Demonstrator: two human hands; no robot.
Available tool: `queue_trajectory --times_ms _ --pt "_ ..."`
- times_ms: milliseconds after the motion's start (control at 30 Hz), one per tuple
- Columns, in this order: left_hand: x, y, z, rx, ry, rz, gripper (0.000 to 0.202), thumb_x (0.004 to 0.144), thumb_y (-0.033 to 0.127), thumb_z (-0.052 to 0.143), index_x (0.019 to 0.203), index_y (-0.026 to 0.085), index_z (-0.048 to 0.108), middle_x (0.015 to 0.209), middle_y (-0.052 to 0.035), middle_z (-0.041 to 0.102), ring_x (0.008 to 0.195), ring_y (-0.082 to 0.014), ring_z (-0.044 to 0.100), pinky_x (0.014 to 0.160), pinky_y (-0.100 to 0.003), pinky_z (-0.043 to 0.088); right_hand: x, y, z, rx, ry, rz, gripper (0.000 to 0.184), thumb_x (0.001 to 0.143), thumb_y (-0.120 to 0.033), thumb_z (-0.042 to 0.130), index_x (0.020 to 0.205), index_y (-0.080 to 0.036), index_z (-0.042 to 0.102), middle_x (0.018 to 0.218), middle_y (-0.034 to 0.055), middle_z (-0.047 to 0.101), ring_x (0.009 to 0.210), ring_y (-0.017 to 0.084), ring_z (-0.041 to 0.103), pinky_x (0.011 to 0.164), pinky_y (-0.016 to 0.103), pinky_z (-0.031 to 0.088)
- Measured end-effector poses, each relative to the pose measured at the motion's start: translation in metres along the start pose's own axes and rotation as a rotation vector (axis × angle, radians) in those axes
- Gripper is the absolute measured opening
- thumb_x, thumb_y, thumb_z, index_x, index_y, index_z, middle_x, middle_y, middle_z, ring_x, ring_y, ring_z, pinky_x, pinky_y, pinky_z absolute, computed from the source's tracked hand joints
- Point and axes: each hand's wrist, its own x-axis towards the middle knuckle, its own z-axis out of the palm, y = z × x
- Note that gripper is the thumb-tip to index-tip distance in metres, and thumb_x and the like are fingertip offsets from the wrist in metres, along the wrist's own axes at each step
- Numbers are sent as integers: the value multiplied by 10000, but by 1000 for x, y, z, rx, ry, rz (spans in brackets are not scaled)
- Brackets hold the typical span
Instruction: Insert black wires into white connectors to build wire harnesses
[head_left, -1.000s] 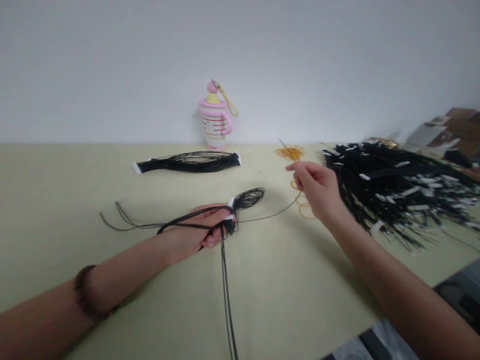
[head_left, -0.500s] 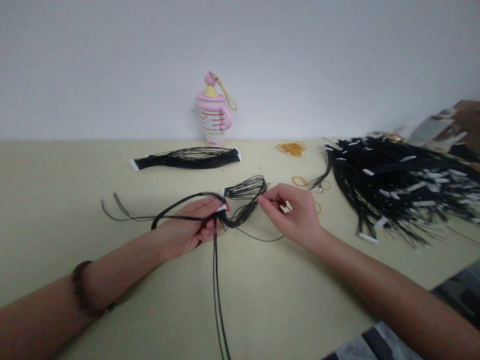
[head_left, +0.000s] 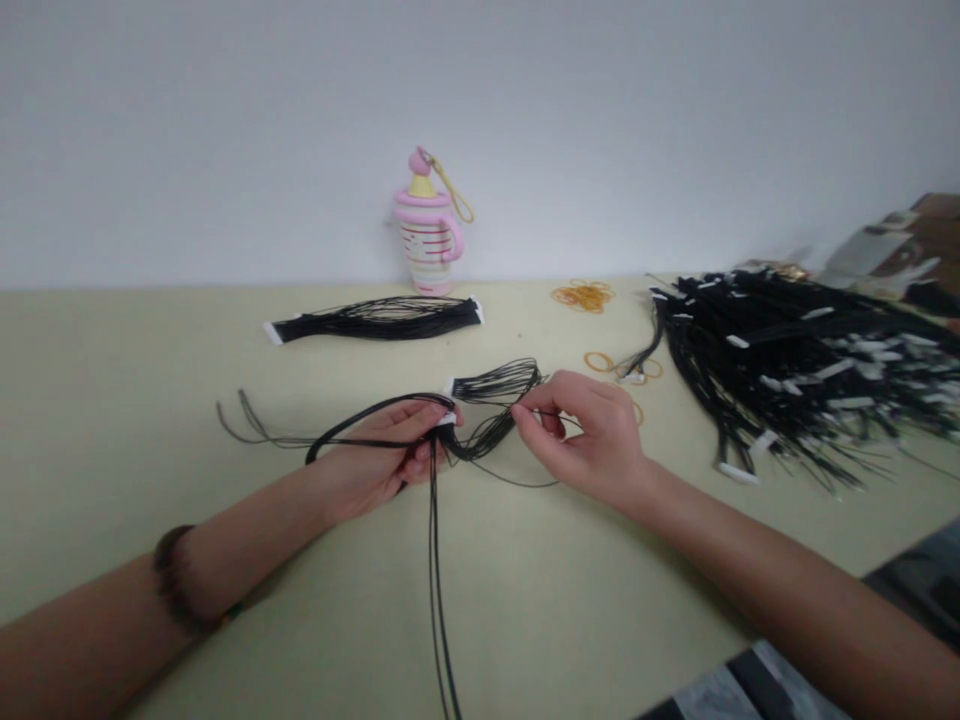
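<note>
My left hand (head_left: 405, 435) is closed on a black wire harness (head_left: 491, 432) by its white connector (head_left: 448, 419). From there the thin wires loop to the right and back to a second white connector (head_left: 450, 387). Thicker black leads run left over my wrist, and a few hang down toward the table's front. My right hand (head_left: 577, 425) pinches wires at the right bend of the loop, thumb against forefinger. One loose wire curves beneath the loop toward this hand. Exactly how many strands sit between the fingertips is hidden.
Behind my hands lies another black wire harness (head_left: 375, 320). A pink striped cup (head_left: 429, 240) stands by the wall. Rubber bands (head_left: 583, 296) lie in a small pile, with several loose ones nearer. A large heap of harnesses (head_left: 795, 360) covers the right side.
The held harness and the left hand have shifted slightly right and down in view. The right hand keeps its pinch at the loop, its fingers slightly changed.
</note>
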Motion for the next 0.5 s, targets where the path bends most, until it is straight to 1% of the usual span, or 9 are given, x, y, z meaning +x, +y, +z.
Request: queue_trajectory --times_ms 100,200,300,400,500 --pt "-5 -1 5 61 46 53 180 740 281 594 839 135 556 564 33 454 418 4 359 354 -65 241 0 2 -2 -38 -59 -23 112 767 -150 523 690 -120 599 580 -2 502 537 72 449 530 201 368" --pt "-8 -4 10 207 58 170 165 756 282 577 822 131 563 559 31 461 439 -4 368 383 -85 263 -2 7 0 -102 -154 -63 157 816 -204 489 780 -141 628 690 31 557 619 99 496 585 227 389" --pt "-8 -7 11 360 65 247 198 775 328 545 787 132 570 542 39 442 422 -9 352 373 -110 243 -4 9 3 -154 -227 -117 200 854 -234 451 837 -153 633 757 47 578 684 116 519 622 238 397" --pt "-6 -9 10 448 74 285 239 789 366 511 748 137 563 521 47 412 403 -17 334 364 -134 222 -5 6 5 -245 -267 -132 239 875 -232 415 846 -137 632 753 53 579 677 122 514 618 245 393" --pt "-5 -9 9 481 58 288 234 778 378 517 740 150 553 536 43 411 420 -36 347 380 -154 238 -4 3 5 -343 -283 -137 246 879 -217 400 843 -129 627 741 53 571 657 131 496 606 258 382"
